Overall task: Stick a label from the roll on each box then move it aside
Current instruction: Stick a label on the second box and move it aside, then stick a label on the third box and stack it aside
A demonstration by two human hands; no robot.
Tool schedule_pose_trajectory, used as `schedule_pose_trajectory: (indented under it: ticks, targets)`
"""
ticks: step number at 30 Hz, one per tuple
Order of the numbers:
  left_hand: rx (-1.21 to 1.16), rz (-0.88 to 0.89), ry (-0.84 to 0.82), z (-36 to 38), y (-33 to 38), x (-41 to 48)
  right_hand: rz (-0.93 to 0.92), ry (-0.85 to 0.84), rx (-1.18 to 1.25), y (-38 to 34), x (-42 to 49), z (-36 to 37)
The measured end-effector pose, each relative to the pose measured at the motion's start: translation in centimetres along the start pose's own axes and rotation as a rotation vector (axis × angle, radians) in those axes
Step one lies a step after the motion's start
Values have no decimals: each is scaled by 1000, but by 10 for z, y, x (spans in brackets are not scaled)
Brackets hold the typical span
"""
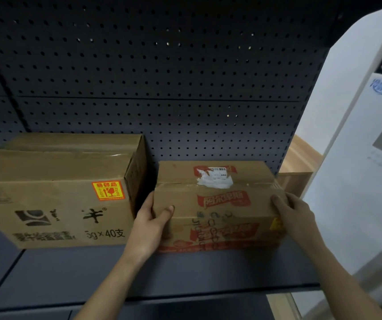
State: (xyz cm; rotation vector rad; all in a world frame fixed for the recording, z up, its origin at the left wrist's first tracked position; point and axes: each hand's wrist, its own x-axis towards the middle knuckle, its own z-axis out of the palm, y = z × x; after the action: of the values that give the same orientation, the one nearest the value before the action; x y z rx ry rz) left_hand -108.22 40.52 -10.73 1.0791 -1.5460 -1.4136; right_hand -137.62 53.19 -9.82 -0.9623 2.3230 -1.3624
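Box [222, 218] gripped between left hand [149, 224], right hand [298, 217].

The shelf [139, 273] lies bare across the lower part of the frame, an open strip in front of both boxes where the two forearms come in over its front edge. At the left the large box [53, 192] fills the shelf back to the pegboard panel [162, 88]. Between it and the smaller box [220, 211] at centre right there is only a narrow gap, and the left hand [148, 227] sits in its near end. The right hand [298, 218] grips the smaller box's right end, with a cardboard piece [294, 181] and the white appliance [358, 181] close by at the right. Above both boxes, the space before the pegboard panel is open.
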Motion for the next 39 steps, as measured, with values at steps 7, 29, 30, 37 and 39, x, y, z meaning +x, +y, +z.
schedule_pose_trajectory:
  ticks: [7,29,30,37,39]
  targets:
    - [426,166,82,4,29,-10,-175,75,-157,-23,-18,-13]
    - [1182,204,643,-176,31,-158,-1044,-430,-73,-163,-157,167]
    - [1189,146,699,-195,25,-167,-1065,-447,-72,-170,-166,181]
    - [1115,-69,983,-329,-11,-246,-1205,-621,-42,-232,-250,285]
    - [1087,-65,1039,-364,-17,-272,-1247,-678,-22,-252,-286,316]
